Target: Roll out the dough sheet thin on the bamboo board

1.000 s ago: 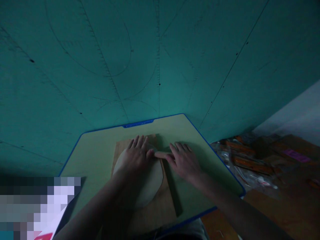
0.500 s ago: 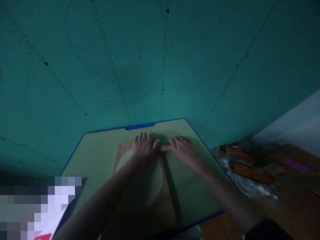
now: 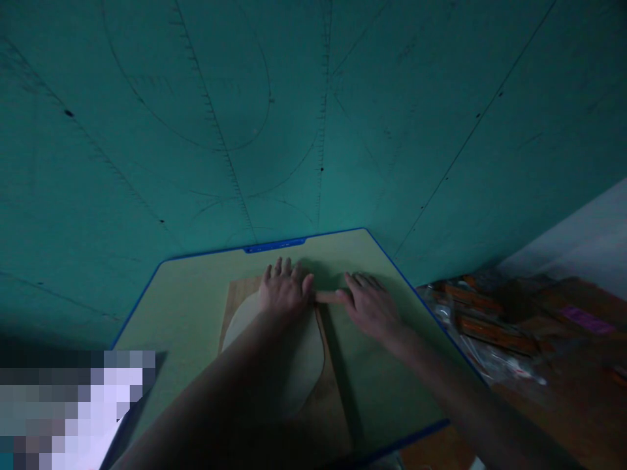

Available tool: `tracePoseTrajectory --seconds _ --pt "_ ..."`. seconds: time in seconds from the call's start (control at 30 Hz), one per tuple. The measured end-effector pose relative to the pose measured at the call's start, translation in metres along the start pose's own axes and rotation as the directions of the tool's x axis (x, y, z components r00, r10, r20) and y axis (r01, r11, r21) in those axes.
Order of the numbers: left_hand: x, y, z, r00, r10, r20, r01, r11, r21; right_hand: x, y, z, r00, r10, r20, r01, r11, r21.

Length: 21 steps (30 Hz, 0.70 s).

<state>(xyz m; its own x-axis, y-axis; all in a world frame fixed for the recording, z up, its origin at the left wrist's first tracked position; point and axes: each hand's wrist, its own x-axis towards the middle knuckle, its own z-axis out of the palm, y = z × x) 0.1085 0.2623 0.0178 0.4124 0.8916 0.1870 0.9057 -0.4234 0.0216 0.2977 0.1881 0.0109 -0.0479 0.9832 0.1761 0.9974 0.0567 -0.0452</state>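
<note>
A pale flat sheet of dough (image 3: 298,365) lies on a brown wooden board (image 3: 333,405), which rests on a green tray with a blue rim (image 3: 196,307). My left hand (image 3: 285,290) lies flat, fingers stretched out, over the far end of the dough. My right hand (image 3: 369,307) lies flat beside it, fingers spread. Both hands rest on a thin wooden rolling pin (image 3: 327,297), of which only a short piece shows between them.
A green wall (image 3: 313,117) marked with drawn lines and arcs rises right behind the tray. To the right, on a brown surface, lies a heap of orange packets in clear plastic (image 3: 482,316). A blurred patch fills the lower left corner.
Both hands slid with the pin from the middle of the dough toward its far end, then stayed there. The view shifted slightly.
</note>
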Motion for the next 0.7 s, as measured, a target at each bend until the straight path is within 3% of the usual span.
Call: tracePoseTrajectory --seconds 0.13,0.27,0.37,0.53,0.6,0.7 --pt "0.039 0.000 0.008 1.000 -0.002 -0.002 0.002 1.000 -0.028 0.030 0.006 -0.006 0.998 0.023 0.066 -0.022 1.000 -0.018" --pt "0.046 -0.002 0.007 1.000 0.021 -0.008 -0.022 0.998 -0.051 0.033 0.003 -0.011 0.997 0.038 0.071 -0.038 0.999 -0.001" --pt "0.020 -0.005 0.000 0.997 0.077 -0.010 -0.077 0.996 -0.053 0.006 -0.006 -0.012 0.998 0.003 0.058 -0.007 0.998 0.067" --pt "-0.039 -0.021 -0.017 0.969 0.243 0.043 -0.241 0.969 -0.053 -0.065 -0.028 -0.015 0.990 -0.130 -0.057 0.139 0.964 0.225" --pt "-0.045 -0.024 -0.019 0.966 0.250 0.061 -0.248 0.968 -0.046 -0.086 -0.038 -0.017 0.985 -0.157 -0.077 0.172 0.948 0.269" --pt "-0.033 -0.018 -0.013 0.985 0.163 0.049 -0.162 0.986 -0.029 -0.100 -0.048 -0.013 0.983 -0.152 -0.107 0.177 0.941 0.289"
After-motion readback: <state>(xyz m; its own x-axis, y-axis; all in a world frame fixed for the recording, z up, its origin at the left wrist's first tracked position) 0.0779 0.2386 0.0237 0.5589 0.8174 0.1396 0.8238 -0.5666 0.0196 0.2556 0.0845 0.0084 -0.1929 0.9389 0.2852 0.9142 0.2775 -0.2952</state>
